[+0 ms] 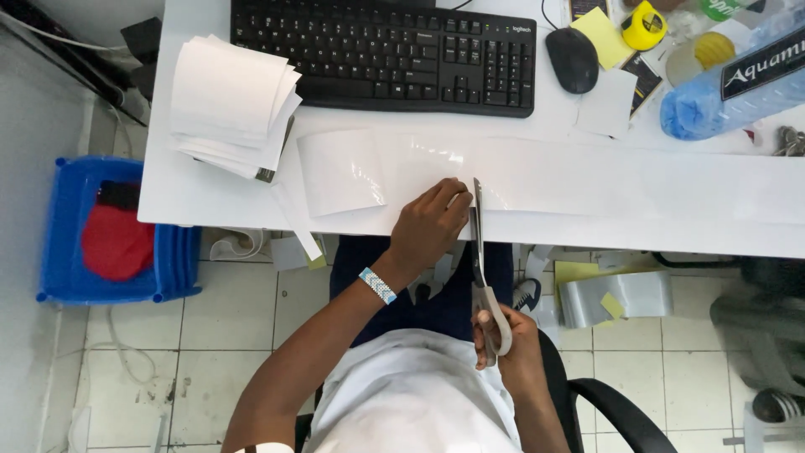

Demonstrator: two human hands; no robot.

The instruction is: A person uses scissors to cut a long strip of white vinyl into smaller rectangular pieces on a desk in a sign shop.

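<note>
Right hand [513, 340] grips scissors [480, 252], blades meeting the glossy film strip [537, 180]; left hand [432, 222] presses the strip flat beside the blades, steadying it on the bench [201, 193].

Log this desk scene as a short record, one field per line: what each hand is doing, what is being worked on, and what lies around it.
Left hand: pressing flat on the clear film strip at the desk edge
Right hand: gripping the scissors by the handles, blades pointing up at the strip, beside the left fingers
Cut piece: lies left of the left hand
Paper stack: far left of the desk
Keyboard: black, behind the strip
Mouse: black, right of the keyboard
Bottle: blue, on its side, far right
Floor: blue bin at left
</note>
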